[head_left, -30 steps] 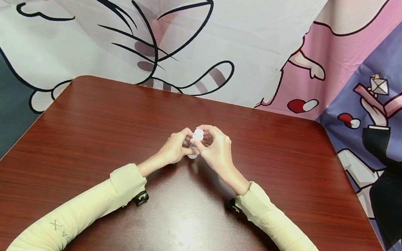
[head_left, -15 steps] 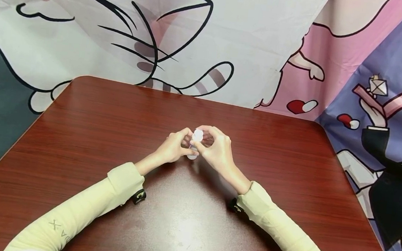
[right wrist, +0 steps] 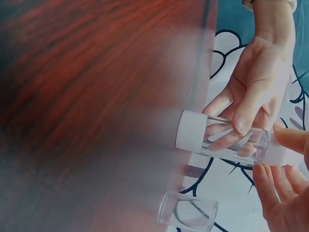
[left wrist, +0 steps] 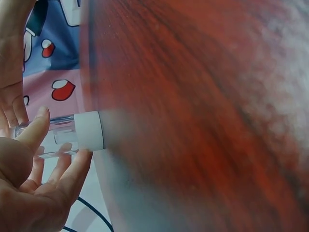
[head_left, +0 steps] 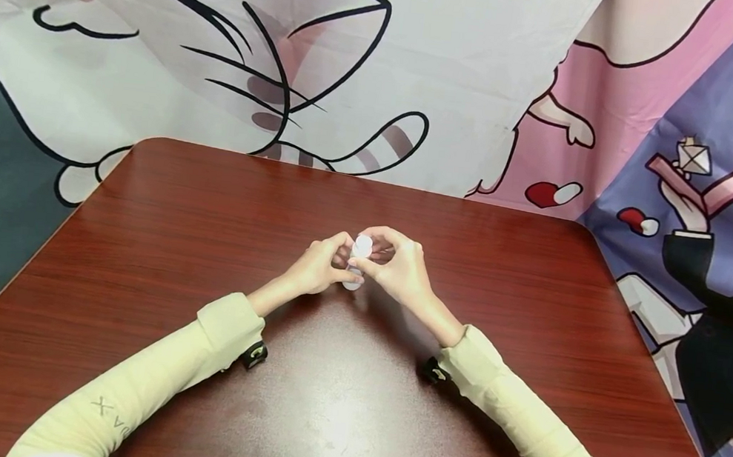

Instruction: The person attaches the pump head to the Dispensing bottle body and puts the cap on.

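Note:
A slim clear bottle (right wrist: 227, 140) with a white base (left wrist: 89, 130) stands upright on the table between my hands. My left hand (head_left: 314, 268) holds its see-through body, thumb on one side and fingers on the other. At the upper end, the thumb and fingers of my right hand (head_left: 401, 271) pinch the white top (head_left: 362, 245). An inner tube shows through the wall in the left wrist view. Beside the bottle, a small clear cup-like piece (right wrist: 188, 212) stands on the table in the right wrist view; in the head view my right hand largely hides it.
The dark red wooden table (head_left: 209, 197) extends around both hands, its far edge beyond them. Behind it hangs a printed cloth (head_left: 464, 67) with cartoon figures. Black wrist cameras (head_left: 255, 354) sit under both light sleeves.
My right wrist has shifted slightly, and the white top looks a little different in outline under its fingers. The left hand and the bottle stay nearly where they were.

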Available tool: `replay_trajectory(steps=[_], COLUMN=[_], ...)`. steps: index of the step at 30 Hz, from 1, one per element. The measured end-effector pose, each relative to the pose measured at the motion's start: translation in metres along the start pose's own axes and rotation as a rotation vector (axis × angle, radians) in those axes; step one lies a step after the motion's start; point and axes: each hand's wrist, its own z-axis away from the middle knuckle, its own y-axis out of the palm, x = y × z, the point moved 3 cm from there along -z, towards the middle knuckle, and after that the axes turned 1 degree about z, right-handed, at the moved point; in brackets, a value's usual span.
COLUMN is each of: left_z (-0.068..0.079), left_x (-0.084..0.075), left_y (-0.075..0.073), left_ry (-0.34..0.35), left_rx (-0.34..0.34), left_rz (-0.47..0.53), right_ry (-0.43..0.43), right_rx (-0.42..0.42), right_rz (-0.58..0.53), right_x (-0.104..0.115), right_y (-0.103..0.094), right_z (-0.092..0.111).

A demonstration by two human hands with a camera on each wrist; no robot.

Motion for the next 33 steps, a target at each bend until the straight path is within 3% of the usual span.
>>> replay_trajectory(steps=[7,17,24,33], left_z=[0.000,-0.001,0.000,0.000], left_x=[0.000,0.000,0.000,0.000], left_y=[0.001,0.001,0.000,0.001], left_ry=[-0.001,-0.020,0.000,0.007], left_rx=[0.004,0.015,0.000,-0.012], left_rz=[-0.008,-0.002,0.001,0.001], right_ry=[-0.113,-0.057,-0.011,0.012], right_rx=[0.008,0.075,0.120,0.111], right_rz=[-0.010,-0.124,-0.144,-0.123], right_x=[0.001,-0.006,-0.007,-0.011], right_y=[0.001,0.000,-0.001,-0.003], right_z=[0.003,-0.001,-0.002,0.001])
